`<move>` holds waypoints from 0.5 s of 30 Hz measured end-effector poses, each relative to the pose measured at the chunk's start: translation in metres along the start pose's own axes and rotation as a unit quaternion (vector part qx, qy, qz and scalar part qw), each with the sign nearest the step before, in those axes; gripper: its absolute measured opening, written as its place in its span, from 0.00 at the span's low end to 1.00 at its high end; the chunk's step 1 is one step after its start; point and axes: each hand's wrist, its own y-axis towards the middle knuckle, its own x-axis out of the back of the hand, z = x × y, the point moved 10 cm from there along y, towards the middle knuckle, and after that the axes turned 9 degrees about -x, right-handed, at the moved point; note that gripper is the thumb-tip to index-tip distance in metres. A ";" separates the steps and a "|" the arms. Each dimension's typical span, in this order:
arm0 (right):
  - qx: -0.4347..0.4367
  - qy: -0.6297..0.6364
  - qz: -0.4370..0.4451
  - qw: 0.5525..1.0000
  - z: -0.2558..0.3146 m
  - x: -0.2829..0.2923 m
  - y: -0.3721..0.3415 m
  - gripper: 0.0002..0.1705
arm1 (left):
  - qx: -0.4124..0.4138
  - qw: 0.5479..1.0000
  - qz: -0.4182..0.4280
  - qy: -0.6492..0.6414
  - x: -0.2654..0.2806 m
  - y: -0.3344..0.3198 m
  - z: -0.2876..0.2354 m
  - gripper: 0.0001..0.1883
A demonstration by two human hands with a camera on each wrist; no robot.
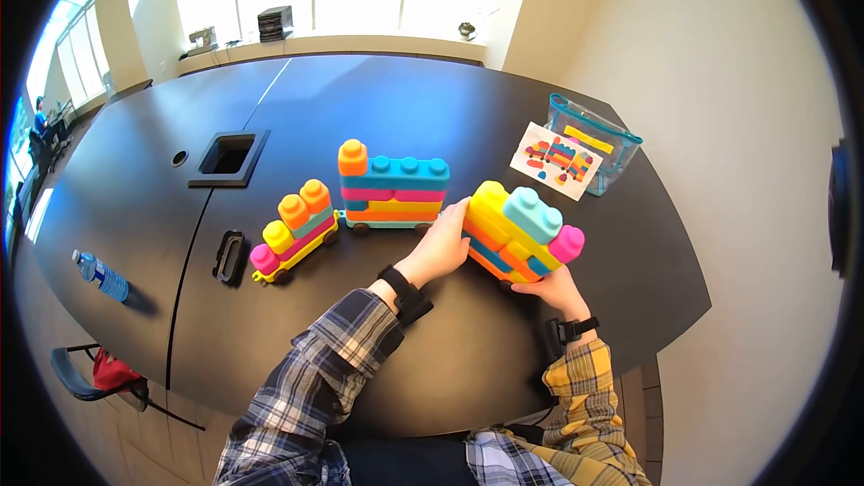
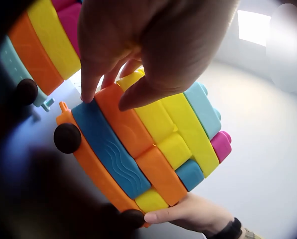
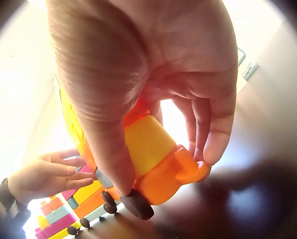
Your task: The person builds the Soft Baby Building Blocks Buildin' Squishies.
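Note:
A toy train car of stacked building blocks, yellow, orange and blue on an orange wheeled base, is tilted between both hands. My left hand pinches its left end, thumb on an orange block and fingers at the far side. Low at the other end, my right hand grips the base, its thumb by a dark wheel and fingers by the orange hook. Left of it stands a taller car with a teal top, coupled to a small stepped car on a yellow base.
A picture card leans by a clear zip bag at the back right. Further left are a table socket opening, a black tray-like fitting and a water bottle. The dark table's edge curves along the right.

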 end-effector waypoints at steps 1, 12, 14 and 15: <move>0.000 -0.002 -0.001 1.000 -0.004 0.002 0.000 0.41 | 0.013 1.000 -0.003 -0.008 -0.003 0.001 0.006 0.39; -0.097 -0.032 0.030 0.994 -0.010 -0.011 0.006 0.36 | 0.089 0.993 0.034 -0.070 -0.008 -0.001 0.030 0.43; -0.085 -0.035 0.022 0.995 -0.014 -0.013 0.009 0.35 | 0.062 0.996 0.040 -0.059 -0.008 0.000 0.028 0.46; -0.072 -0.039 0.013 0.997 -0.014 -0.013 0.010 0.34 | 0.063 0.996 0.039 -0.058 -0.007 -0.001 0.028 0.46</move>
